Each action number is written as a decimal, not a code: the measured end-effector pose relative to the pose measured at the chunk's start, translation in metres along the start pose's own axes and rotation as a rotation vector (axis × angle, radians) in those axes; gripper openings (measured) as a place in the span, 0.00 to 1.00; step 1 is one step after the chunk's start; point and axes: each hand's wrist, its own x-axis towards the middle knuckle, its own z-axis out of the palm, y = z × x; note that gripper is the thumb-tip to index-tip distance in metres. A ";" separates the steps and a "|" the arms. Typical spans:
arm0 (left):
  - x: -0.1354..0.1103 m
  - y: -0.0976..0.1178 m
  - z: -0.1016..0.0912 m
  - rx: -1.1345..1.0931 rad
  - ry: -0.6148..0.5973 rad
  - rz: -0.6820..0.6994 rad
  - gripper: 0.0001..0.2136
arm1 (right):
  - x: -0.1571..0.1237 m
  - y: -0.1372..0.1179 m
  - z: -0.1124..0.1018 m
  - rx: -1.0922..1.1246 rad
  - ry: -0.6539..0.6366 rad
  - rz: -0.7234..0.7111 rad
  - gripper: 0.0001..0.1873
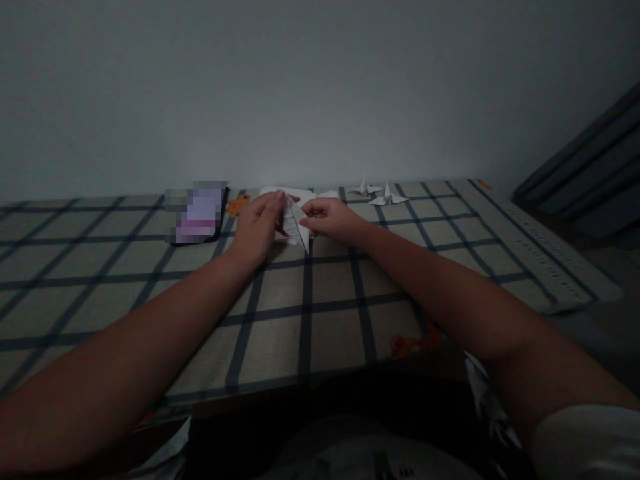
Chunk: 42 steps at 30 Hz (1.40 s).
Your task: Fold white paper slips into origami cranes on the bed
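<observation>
We pinch the folded white paper piece [296,223], left hand [257,227] and right hand [330,217] grips both closed on it, probably steadying a crease

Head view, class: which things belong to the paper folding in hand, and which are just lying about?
In hand: folded white paper, pinched between left hand and right hand; white sheets just behind them.
Lying about: phone, left paper crane, right paper crane, all untouched on the checked cloth.
</observation>
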 end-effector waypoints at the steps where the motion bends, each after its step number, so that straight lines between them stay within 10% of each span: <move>1: 0.000 0.000 0.000 0.001 -0.013 0.003 0.20 | 0.000 0.000 0.000 0.001 -0.002 0.007 0.03; 15: -0.003 0.007 0.004 0.176 0.095 0.021 0.16 | -0.006 -0.007 -0.002 -0.362 -0.090 -0.098 0.20; 26: 0.007 -0.005 0.010 -0.373 0.164 -0.243 0.14 | -0.003 -0.002 -0.007 -0.340 -0.102 -0.162 0.16; 42: 0.006 -0.009 0.009 -0.248 0.260 -0.190 0.21 | -0.004 0.000 -0.006 -0.229 -0.041 -0.037 0.22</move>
